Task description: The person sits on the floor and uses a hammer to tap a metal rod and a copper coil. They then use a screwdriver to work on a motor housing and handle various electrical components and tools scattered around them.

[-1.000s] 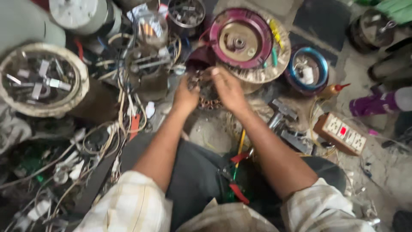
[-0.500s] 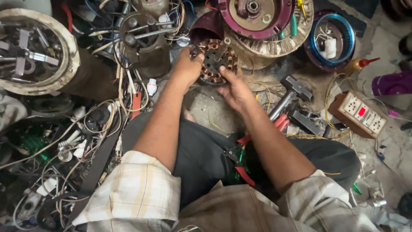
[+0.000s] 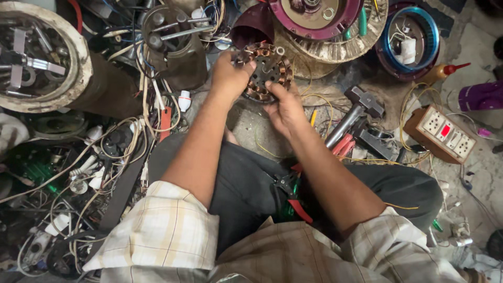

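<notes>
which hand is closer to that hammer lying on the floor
The right hand. It grips the lower edge of the copper-wound stator, just left of the hammer. The left hand holds the stator's far side, farther from the hammer.

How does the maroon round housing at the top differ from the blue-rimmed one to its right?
The maroon housing is larger and cut off by the frame's top edge; the blue-rimmed housing is smaller and shows almost whole. The maroon one rests on a pale, worn disc; the blue one sits on the floor. The maroon one shows a metal hub, the blue one white parts and wires. Both are round and lie face up.
</notes>
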